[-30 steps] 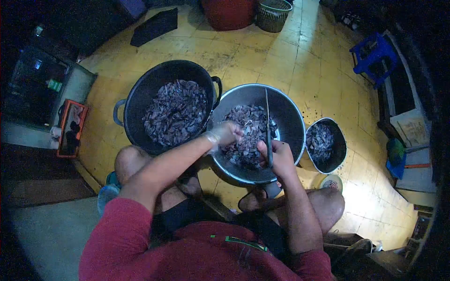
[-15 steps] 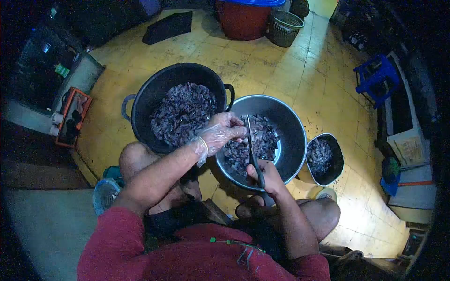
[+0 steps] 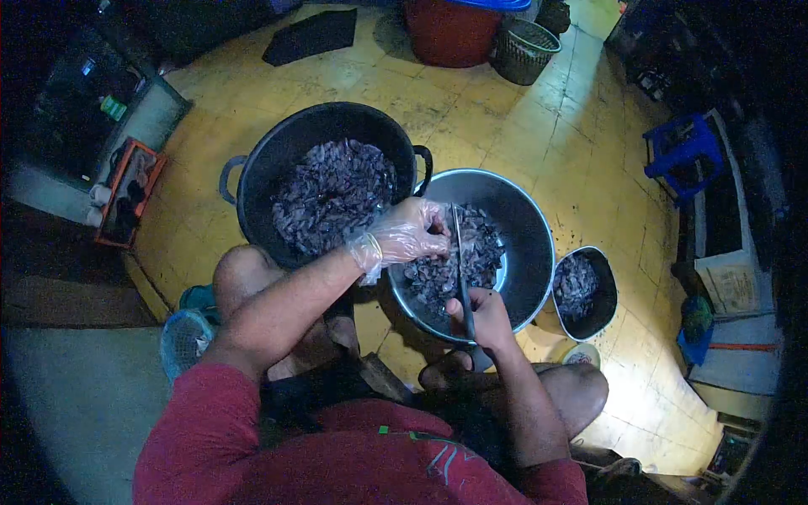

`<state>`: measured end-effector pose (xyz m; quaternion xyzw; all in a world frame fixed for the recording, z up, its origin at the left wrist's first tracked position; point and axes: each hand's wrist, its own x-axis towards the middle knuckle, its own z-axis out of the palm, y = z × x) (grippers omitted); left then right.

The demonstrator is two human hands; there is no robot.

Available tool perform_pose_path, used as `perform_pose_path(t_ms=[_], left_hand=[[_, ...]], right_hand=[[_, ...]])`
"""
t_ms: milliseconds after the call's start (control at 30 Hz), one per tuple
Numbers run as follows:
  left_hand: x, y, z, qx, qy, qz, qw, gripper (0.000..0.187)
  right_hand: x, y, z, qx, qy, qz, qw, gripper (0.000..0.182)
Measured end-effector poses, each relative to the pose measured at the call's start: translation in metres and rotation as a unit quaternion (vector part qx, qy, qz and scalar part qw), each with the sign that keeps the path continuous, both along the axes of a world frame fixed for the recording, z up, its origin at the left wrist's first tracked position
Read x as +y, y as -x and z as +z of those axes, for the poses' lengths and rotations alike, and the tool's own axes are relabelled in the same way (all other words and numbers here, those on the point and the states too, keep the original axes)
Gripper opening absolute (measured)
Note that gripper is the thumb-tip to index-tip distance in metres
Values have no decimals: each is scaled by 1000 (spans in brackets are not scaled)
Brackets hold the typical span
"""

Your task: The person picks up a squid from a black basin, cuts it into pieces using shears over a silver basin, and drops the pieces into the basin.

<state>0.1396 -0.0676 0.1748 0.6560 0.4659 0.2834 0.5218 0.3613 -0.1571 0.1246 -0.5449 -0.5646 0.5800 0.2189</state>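
My left hand [image 3: 414,229], in a clear plastic glove, is over the metal basin [image 3: 539,236], fingers pinched together beside a blade. What they hold is too small to make out. My right hand [image 3: 486,318], bare, is wrapped round the dark handle of what looks like a knife [image 3: 460,244], its long narrow blade pointing away from me. Below both hands, dark greyish-purple pieces [image 3: 480,231] lie in the basin. A larger black tub [image 3: 273,156] at the left holds a heap of similar pieces [image 3: 332,194].
A small container [image 3: 613,295] with more dark pieces stands right of the basin. By my left knee is a blue mesh basket [image 3: 181,341]. Farther off are a red tub [image 3: 446,38], a woven basket [image 3: 526,55], a blue stool [image 3: 686,156] and an orange rack [image 3: 114,223].
The view has shifted slightly. My left hand has moved a little closer to the blade, which stands more upright. My right hand keeps its grip.
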Motion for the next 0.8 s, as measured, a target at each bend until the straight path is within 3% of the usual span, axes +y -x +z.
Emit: perform_pose_path(t_ms=[33,67,100,133,167,200,267,300,400,467,533,600,667,733,800], left_hand=[[1,0,-7,-53,88,21,994,14],[2,-1,-14,-52,88,25,994,14],[4,-2,-19,-45,55,-5,997,14],[4,0,-19,-35,23,-32,999,15],[2,-2,-21,46,-114,-20,992,18],[0,-6,-24,46,-100,-14,994,20],[-2,-10,-46,18,-146,-41,988,21],[-1,-8,-47,21,-147,-33,988,21],[6,4,-38,141,-155,-6,978,21],[30,24,-46,234,-150,89,956,23],[63,60,-76,254,-169,176,936,25],[78,94,-90,310,-71,241,917,25],[101,135,-165,397,-40,265,878,32],[98,144,-175,416,17,217,883,37],[94,145,-204,402,-38,245,882,38]], right_hand=[[0,-3,-3,0,1,1,1000,55],[2,-7,-6,-43,-32,-3,999,53],[5,-9,-11,-82,-66,-1,994,50],[6,-8,-16,-39,-92,-34,994,52],[9,-12,-17,-80,-124,-33,989,53],[12,-13,-12,-121,-156,-32,980,53],[11,-11,-2,-50,-82,-103,990,52],[13,-13,-11,-46,-102,-113,987,49],[14,-21,-22,-63,-110,-109,986,47],[13,-19,-22,-58,-115,-104,986,45],[11,-15,-15,-50,-70,-118,989,54],[10,-15,-16,-68,-63,-108,990,53],[12,-17,-16,-91,-56,-102,989,52],[11,-14,-11,-81,-30,-99,991,50],[9,-11,-10,-25,-23,-119,992,49]])
